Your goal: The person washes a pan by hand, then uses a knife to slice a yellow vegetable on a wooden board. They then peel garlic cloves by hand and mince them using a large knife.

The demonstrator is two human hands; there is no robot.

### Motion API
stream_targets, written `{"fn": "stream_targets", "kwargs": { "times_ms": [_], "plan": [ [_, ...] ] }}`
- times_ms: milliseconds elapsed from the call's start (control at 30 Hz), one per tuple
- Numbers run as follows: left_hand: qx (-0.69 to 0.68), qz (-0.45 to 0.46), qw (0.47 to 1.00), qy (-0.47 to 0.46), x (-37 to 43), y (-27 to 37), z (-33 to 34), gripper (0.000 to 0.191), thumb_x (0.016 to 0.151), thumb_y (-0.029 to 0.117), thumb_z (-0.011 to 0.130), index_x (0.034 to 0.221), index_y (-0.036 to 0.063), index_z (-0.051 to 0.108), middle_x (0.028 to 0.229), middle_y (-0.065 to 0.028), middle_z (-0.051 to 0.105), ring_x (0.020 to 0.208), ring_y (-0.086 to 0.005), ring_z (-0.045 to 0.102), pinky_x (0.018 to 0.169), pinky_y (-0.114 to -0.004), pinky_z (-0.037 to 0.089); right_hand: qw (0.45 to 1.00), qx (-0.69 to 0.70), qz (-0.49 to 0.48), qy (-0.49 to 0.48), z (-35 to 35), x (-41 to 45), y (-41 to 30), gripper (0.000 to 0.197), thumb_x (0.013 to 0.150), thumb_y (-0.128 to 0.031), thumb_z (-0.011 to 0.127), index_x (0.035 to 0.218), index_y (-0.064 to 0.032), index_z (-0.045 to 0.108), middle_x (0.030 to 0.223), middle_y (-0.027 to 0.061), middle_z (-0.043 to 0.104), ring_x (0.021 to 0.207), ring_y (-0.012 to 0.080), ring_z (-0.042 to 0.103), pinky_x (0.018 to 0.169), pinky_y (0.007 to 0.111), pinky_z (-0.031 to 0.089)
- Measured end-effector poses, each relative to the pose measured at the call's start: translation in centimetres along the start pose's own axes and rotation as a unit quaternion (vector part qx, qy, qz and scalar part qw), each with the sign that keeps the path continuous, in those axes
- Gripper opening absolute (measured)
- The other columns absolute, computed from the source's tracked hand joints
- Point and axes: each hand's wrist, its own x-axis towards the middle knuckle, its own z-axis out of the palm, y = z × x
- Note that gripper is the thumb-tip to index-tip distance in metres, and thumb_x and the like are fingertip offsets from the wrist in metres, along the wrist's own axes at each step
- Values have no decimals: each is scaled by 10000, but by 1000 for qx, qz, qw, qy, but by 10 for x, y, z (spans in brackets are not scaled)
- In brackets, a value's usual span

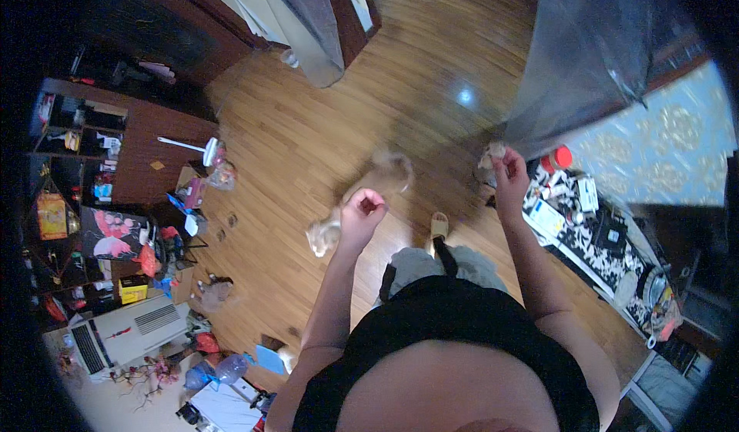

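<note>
My left hand is raised over the wood floor, fingertips curled in toward the thumb; whether anything thin is between them cannot be told. Below it a pale tan and white cat is on the floor, its body partly hidden by my hand and blurred, its head toward the lower left. My right hand pinches a small tan, fluffy object between thumb and fingers, beside a black and white patterned table. A slipper shows on the floor beyond my shorts.
Right, a red-lidded jar and boxes lie on the patterned tabletop, beside a bed with sheer netting. Left are cluttered shelves, a white-handled brush and a floor-standing air conditioner. A curtain hangs ahead.
</note>
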Motion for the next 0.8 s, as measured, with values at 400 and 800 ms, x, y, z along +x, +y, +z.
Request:
{"fn": "stream_targets", "kwargs": {
  "times_ms": [400,800],
  "plan": [
    [68,18,996,48,307,43,15,115,696,7,628,731,44,525,658,26,514,588,-40,466,545,-179,399,995,81,36,-37,144,284,27,248,791,-101,580,1011,-3,521,930,39,563,849,104,527,767,232,423],
    [89,125,985,-79,671,174,83,134,693,-19,621,730,43,508,669,27,494,604,-46,454,552,-178,385,987,23,58,147,116,531,52,234,814,-108,543,1030,-23,517,950,46,562,853,109,529,760,234,428]
  ]
}}
